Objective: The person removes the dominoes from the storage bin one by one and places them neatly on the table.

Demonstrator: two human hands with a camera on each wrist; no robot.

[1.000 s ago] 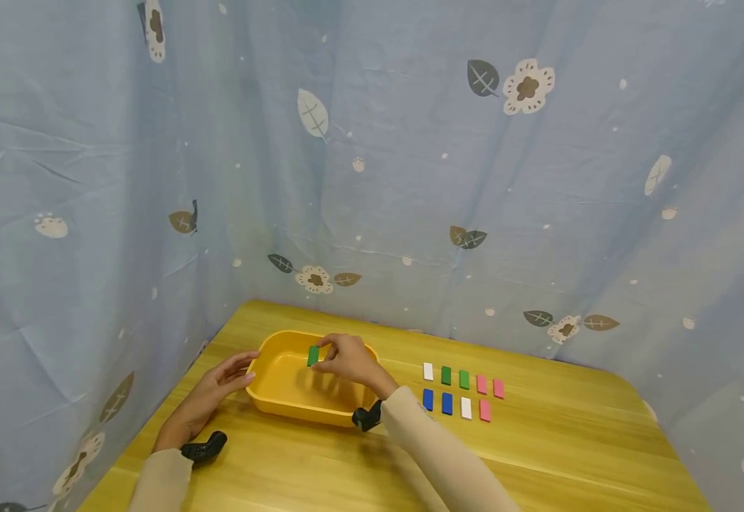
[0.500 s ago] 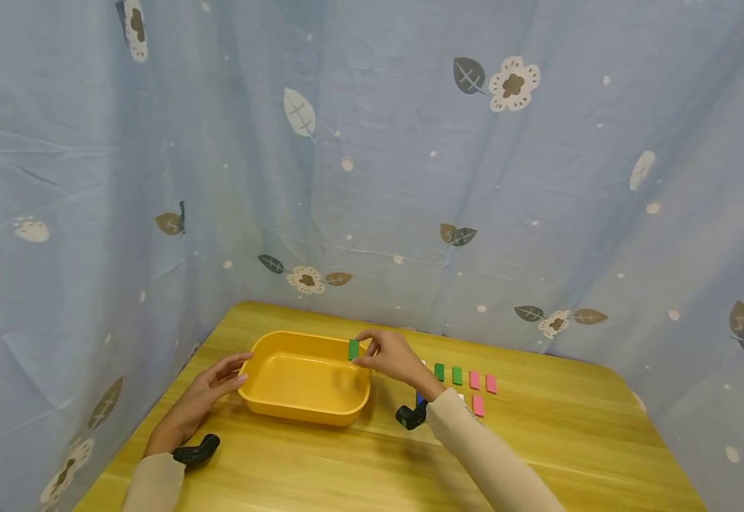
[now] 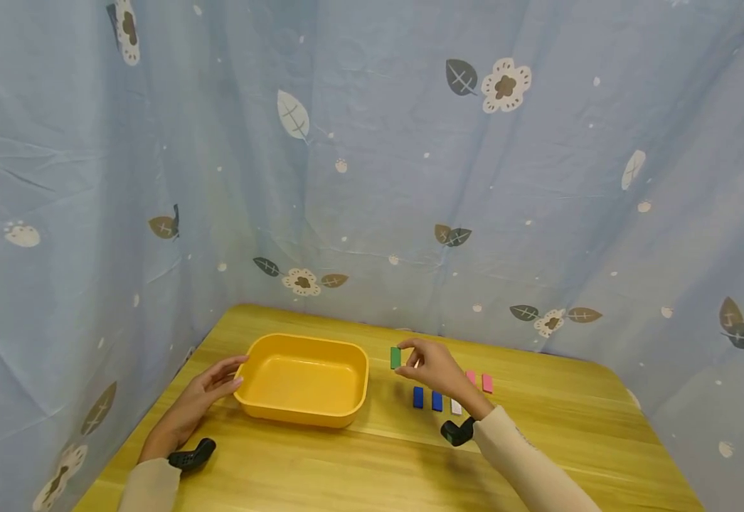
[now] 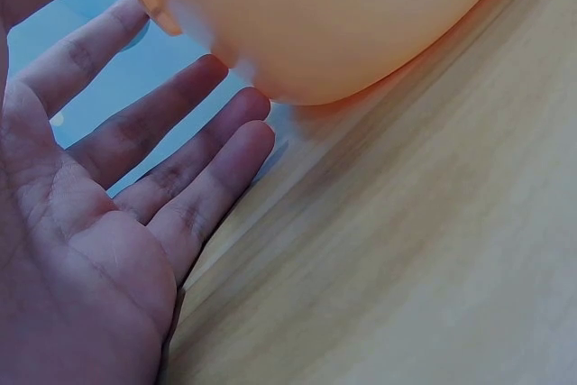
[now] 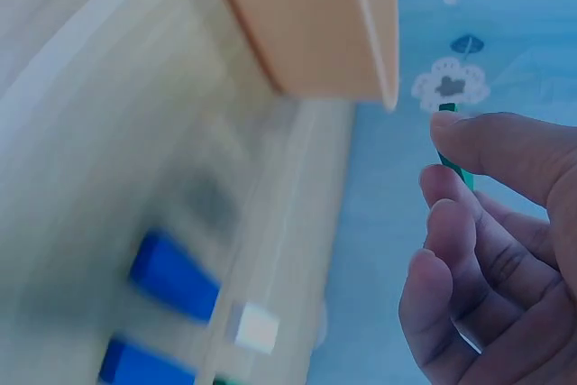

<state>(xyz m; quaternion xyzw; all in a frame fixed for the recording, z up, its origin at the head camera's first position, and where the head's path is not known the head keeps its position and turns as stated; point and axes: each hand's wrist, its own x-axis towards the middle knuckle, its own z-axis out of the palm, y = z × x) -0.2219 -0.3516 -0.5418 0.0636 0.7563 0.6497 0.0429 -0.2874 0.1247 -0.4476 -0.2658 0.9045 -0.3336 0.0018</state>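
My right hand (image 3: 436, 366) pinches a small green rectangular block (image 3: 395, 358) between thumb and fingertips. It is held up over the table, just right of a yellow plastic tub (image 3: 295, 414). In the right wrist view the green block (image 5: 465, 178) shows only partly between the thumb and a finger. My left hand (image 3: 202, 395) rests at the tub's left end with extended fingers. The left wrist view shows those fingertips against the outside of the tub (image 4: 334, 24). Inside the tub only its bare yellow floor shows.
Right of the tub lie small blocks in two rows: blue blocks (image 3: 418, 397), a white block (image 3: 456, 407) and pink blocks (image 3: 487, 383). The right hand and forearm hide some of them. A patterned blue curtain (image 3: 372, 178) borders the wooden table (image 3: 321, 469) behind and at the sides.
My right hand has carried the green block from above the tub rightward, past its right rim, toward the rows of blocks. The left hand has stayed at the tub's left end.
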